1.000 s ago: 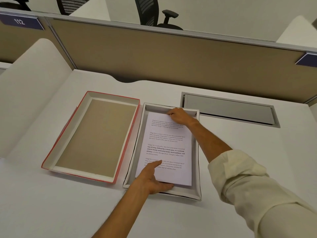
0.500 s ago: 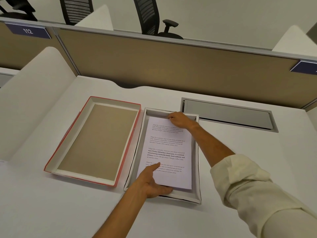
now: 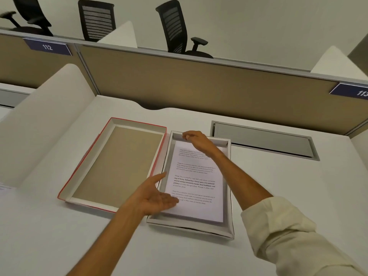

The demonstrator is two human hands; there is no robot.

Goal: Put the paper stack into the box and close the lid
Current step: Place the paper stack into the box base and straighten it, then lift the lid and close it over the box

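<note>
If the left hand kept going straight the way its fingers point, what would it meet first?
The left hand points right, fingertips already over the near left part of the paper stack in the box. It would probably meet the printed top sheet first; its height above the sheet is unclear.

White office surface (image 3: 199, 255), pretty plain cubicle setup. Past the hands there's a tan partition (image 3: 199, 86) with a grey top rail, and navy tags reading 112 (image 3: 47, 46) and a cut-off 113 (image 3: 356, 92). A grey cable flap (image 3: 262, 140) sits in the surface right of the hands. White curved divider (image 3: 39, 120) off to the left. Three black mesh chairs (image 3: 175, 26) behind the partition, off-white wall, soft even light.
</note>
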